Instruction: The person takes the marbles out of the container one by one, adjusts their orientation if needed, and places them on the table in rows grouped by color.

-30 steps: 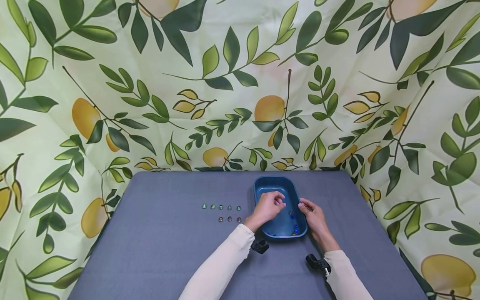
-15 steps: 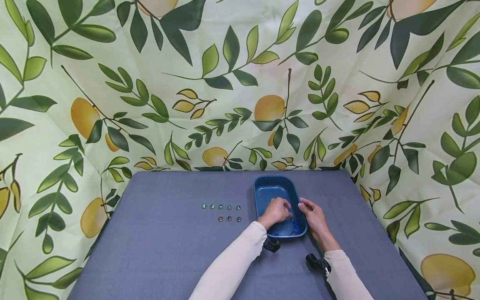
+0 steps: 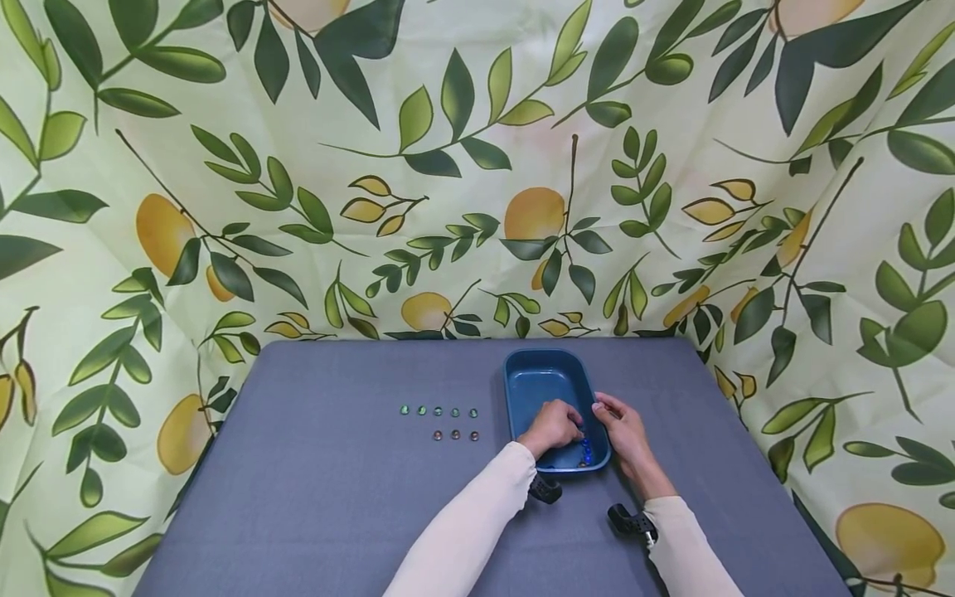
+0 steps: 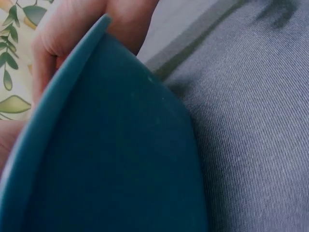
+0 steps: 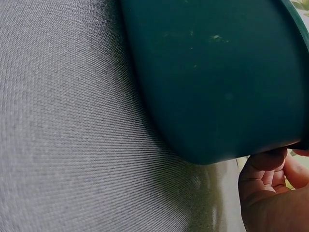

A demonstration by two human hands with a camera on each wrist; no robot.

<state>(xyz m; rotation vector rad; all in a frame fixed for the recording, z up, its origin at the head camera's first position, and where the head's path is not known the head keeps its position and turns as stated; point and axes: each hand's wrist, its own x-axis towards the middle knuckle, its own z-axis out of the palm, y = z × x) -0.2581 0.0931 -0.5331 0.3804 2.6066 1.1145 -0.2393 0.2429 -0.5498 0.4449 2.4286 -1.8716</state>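
Note:
A deep blue rectangular tray stands on the table's right half. My left hand reaches into it, fingers bent down by its right side. Whether those fingertips pinch a marble is hidden from view. Close by them lie several blue marbles, with a brownish one partly seen at the near end. My right hand holds the tray's right rim; the right wrist view shows its curled fingers at the edge. Left of the tray, several green marbles form a row, and three brown marbles a shorter row nearer me.
Grey cloth covers the table. Behind and at both sides hangs a leaf-and-fruit patterned curtain. The tray's outer wall fills much of the left wrist view.
My left hand has moved from above the tray's middle down and rightward to the marbles inside. The right hand stays at the rim; the marble rows stay put.

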